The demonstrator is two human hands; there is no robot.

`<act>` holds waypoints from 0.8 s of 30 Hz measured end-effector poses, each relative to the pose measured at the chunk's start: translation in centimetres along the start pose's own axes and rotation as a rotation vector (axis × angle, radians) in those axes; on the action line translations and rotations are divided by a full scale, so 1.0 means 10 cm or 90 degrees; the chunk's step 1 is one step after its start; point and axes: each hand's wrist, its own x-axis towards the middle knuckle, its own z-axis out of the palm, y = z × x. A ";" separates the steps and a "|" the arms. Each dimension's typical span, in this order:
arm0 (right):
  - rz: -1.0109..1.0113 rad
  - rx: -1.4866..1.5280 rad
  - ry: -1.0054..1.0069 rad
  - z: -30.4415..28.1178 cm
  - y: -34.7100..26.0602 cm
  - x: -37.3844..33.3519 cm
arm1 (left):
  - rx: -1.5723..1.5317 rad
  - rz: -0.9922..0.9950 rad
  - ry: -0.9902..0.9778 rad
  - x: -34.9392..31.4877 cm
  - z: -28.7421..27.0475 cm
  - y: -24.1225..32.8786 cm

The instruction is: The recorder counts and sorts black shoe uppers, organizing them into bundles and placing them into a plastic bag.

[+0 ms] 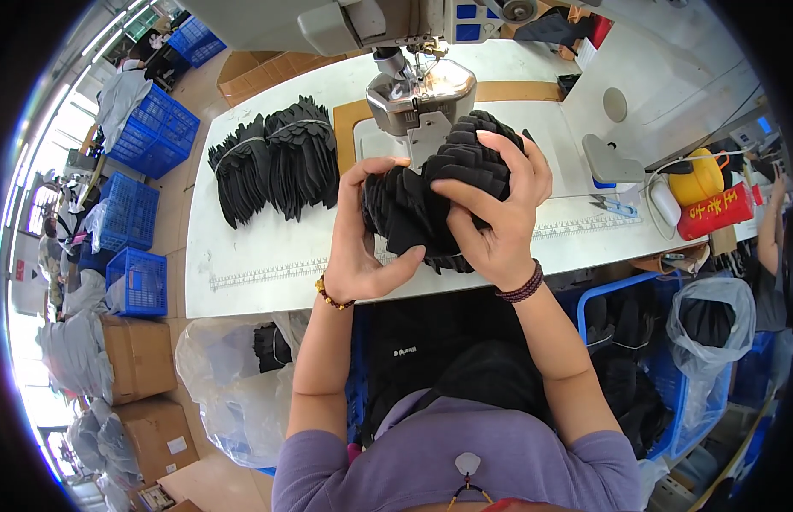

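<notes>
Two hands (pixel 506 224) clamped around stacked black pieces (pixel 398 212) over white table (pixel 243 297); two tied bundles (pixel 301 158) lie left.

Red container (pixel 718 212): large yellow characters are printed along its side.
Ruler strip (pixel 268 271): graduations are marked across the white tabletop (pixel 285 241).
Black cloth (pixel 431 375): small white lettering is shown.

- Head-worn fisheye, looking steeply down over the person's torso (pixel 499 435).
- Faces the white table (pixel 268 247), left hand (pixel 349 230) and right hand (pixel 503 226) close, mid-frame.
- Left rim, bent and glaring, probably reaches much farther off.
</notes>
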 end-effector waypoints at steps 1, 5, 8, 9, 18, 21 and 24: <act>-0.022 -0.005 -0.004 -0.01 -0.01 0.00 | -0.018 0.006 0.006 -0.01 0.01 0.00; -0.018 -0.010 -0.010 -0.02 -0.06 -0.01 | -0.017 0.052 0.006 -0.04 0.01 -0.02; -0.027 -0.021 0.010 0.00 -0.06 -0.03 | -0.041 0.060 0.016 -0.06 0.02 -0.04; -0.029 -0.035 0.014 0.01 -0.05 -0.04 | -0.042 0.060 0.015 -0.06 0.02 -0.05; -0.032 -0.029 0.046 -0.01 -0.05 -0.06 | -0.015 0.086 0.009 -0.06 0.03 -0.06; -0.003 0.005 -0.010 -0.11 -0.07 -0.08 | -0.026 0.076 0.019 -0.07 0.03 -0.07; -0.029 0.000 -0.007 -0.10 -0.04 -0.07 | -0.032 0.076 0.019 -0.07 0.04 -0.06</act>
